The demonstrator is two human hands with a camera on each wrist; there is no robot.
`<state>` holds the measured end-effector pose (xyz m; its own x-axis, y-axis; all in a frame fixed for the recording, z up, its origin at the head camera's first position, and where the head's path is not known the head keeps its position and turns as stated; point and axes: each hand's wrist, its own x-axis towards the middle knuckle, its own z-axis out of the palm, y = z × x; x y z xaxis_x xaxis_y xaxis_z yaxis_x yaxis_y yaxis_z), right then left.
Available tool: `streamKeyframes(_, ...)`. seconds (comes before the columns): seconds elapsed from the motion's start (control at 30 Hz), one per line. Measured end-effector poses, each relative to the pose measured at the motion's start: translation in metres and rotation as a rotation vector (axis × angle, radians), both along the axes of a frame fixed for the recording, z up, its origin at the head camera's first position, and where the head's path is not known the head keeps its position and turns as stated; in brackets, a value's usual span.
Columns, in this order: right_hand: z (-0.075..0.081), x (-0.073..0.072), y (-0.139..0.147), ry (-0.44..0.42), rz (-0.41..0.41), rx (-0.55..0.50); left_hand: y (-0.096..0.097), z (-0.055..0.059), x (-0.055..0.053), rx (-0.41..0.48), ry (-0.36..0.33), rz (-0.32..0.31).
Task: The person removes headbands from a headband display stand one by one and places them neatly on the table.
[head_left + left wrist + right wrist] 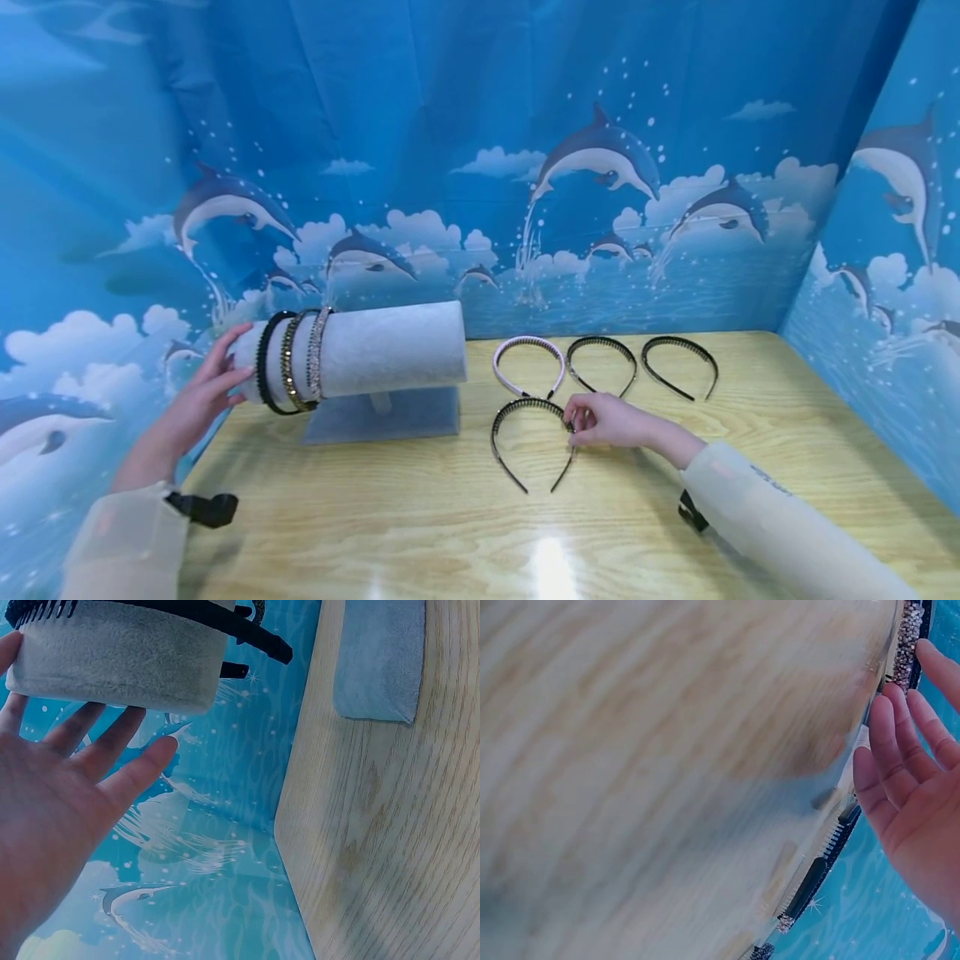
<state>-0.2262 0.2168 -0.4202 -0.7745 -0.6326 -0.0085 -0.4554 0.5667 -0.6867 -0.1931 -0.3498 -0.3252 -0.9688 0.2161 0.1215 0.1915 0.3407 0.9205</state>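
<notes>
A grey plush display roll [397, 346] lies sideways on its stand. Toward its left end it carries a black headband [262, 358], a gold beaded headband [287, 354] and a silvery glitter headband [315, 350]. My left hand [202, 404] touches the roll's left end with fingers spread and fairly straight, as the left wrist view shows. Over the table, my right hand [607, 421] pinches the right side of a dark toothed headband [528, 402] between thumb and fingers. Sparkly trim [909, 641] shows beside those fingertips in the right wrist view.
Behind the pinched headband lie a pink-lilac headband [528, 340], a black headband [600, 340] and another black headband [678, 340]. The stand's flat grey base [420, 417] rests on the wooden table [375, 517]. Blue dolphin-print sheets [465, 167] wall the back and sides.
</notes>
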Motion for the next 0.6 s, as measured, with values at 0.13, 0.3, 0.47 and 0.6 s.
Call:
streamKeyframes(0.13,0.003,0.000,0.001,0.013,-0.014,-0.003,0.000,0.000,0.000,-0.008,0.005,-0.002)
streamKeyframes(0.3,0.017,-0.003,-0.004,0.050,-0.032,-0.031,-0.001,-0.001,0.000,0.001,0.014,-0.007)
streamKeyframes(0.47,0.051,-0.005,-0.024,0.122,-0.064,-0.087,-0.001,-0.001,0.000,0.006,0.016,-0.008)
streamKeyframes(0.6,0.084,-0.008,-0.047,0.141,-0.100,-0.154,-0.001,-0.001,-0.001,0.005,0.012,-0.007)
